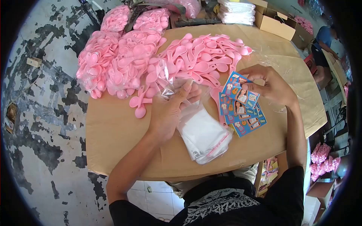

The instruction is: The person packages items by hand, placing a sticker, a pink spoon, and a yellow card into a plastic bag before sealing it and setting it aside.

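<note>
A black shirt (pixel 226 205) fills the bottom edge, directly below the bag stack (pixel 205 137), a pile of flat clear sleeves lying on the brown-paper-covered desk (pixel 117 132). Far left of the bag stack is a worn, flaking floor (pixel 41 113). Up and left of the stack lie bagged spoons (pixel 113 64), pink ones packed in clear sacks heaped on the desk's far left corner. The left hand (pixel 169 111) rests just left of the bag stack and touches its upper end, with its fingers closed on a single crinkled clear bag (pixel 174 83). Straight above the stack, loose spoons (pixel 207 56) spread in a pink fan. Just right of the stack, touching its edge, lies a small pile of printed blue cards (pixel 247 120). Above those cards the right hand (pixel 271 86) hovers, its fingers pinching one card (pixel 241 94) by its top edge and holding it tilted. Far up and right of the stack stands an open cardboard box (pixel 273 24), and beyond it another person (pixel 326 41) in blue bends over, well apart from the desk.
</note>
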The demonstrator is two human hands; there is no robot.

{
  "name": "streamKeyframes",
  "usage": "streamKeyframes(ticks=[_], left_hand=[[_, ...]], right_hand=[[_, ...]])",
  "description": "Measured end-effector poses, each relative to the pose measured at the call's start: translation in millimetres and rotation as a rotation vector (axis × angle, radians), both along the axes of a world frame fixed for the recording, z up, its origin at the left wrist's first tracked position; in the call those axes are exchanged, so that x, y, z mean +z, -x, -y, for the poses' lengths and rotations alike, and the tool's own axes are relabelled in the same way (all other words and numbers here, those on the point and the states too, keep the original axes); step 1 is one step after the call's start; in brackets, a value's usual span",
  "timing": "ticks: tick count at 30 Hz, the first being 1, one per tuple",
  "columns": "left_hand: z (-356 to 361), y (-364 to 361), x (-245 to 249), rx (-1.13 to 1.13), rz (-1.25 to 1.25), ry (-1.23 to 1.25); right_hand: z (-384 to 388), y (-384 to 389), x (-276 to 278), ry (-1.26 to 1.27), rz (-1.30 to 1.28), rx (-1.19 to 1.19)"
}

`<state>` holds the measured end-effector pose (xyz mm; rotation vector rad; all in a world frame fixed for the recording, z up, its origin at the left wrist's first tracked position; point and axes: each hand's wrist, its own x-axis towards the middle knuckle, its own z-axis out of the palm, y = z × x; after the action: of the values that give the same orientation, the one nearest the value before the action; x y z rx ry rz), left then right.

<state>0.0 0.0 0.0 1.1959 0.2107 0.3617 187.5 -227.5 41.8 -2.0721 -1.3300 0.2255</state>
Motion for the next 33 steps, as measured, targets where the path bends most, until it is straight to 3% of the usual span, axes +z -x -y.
streamKeyframes(ticks=[2, 5, 6, 9, 12, 15, 18, 21, 24, 28, 33], left_hand=[[4, -3, -1, 0.032, -0.001, 0.048], [5, 3, 7, 0.051, 0.015, 0.096], [8, 3, 9, 0.057, 0.015, 0.107], [17, 4, 13, 0.047, 0.037, 0.139], [19, 4, 9, 0.001, 0.075, 0.152], [22, 6, 13, 0.014, 0.064, 0.110], [27, 9, 8, 0.050, 0.041, -0.016], [28, 11, 10, -0.003, 0.037, -0.085], [26, 12, 20, -0.046, 0.135, 0.031], [35, 15, 11, -0.001, 0.137, -0.128], [49, 14, 19, -0.137, 0.107, -0.276]], right_hand=[[-2, -5, -10, -0.295, 0.288, 0.101], [-14, 31, 5, -0.207, -0.315, -0.025], [-20, 41, 3, -0.212, -0.370, 0.005], [-31, 60, -7, -0.200, -0.326, -0.003], [-42, 79, -5, -0.347, -0.387, -0.007], [-35, 69, -10, -0.198, -0.185, 0.086], [-33, 72, -8, -0.165, -0.281, 0.098], [-33, 79, -6, -0.311, -0.684, 0.177], [-33, 77, -7, -0.268, -0.665, 0.139], [-36, 87, -16, -0.420, -0.566, 0.163], [-38, 88, -21, -0.460, -0.708, 0.190]])
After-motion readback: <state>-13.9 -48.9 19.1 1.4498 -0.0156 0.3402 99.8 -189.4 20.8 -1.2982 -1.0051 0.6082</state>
